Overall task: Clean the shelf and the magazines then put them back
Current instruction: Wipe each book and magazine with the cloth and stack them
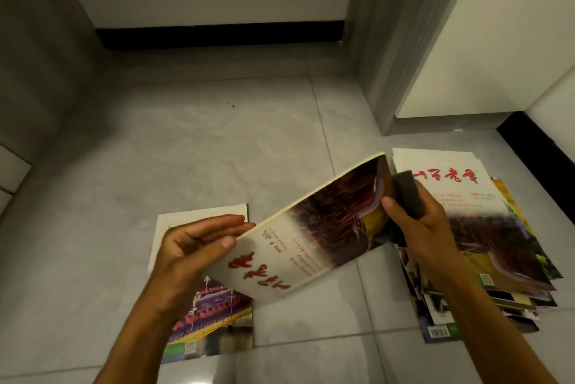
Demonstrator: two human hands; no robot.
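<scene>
Left hand (199, 246), lower centre of frame: thumb and curved fingers pinch the near corner of a glossy magazine with red title characters and a dark landscape cover (314, 237), held tilted above the floor. Right hand (417, 222), right of centre: grips the magazine's far edge together with a folded dark grey cleaning cloth (407, 194), thumb on the cover. Magazine spans between both hands, bowed slightly. Judged step: wiping this cover before setting it aside. To do it well, keep the left pinch firm at the corner so the cover stays taut, and draw the cloth flat along the length rather than scrubbing, since thin pages crease easily. Directly beneath the left wrist, one magazine with a palace-roof cover (211, 318) lies flat on the grey tiled floor (186, 147). At right, a loose fanned stack of magazines (485, 246) sits under the right forearm, edges uneven and likely to slide if nudged. Open tile fills the centre and upper left; a grey door frame (382, 72) and black skirting (217, 37) bound the upper edge. Shelf not in view.
</scene>
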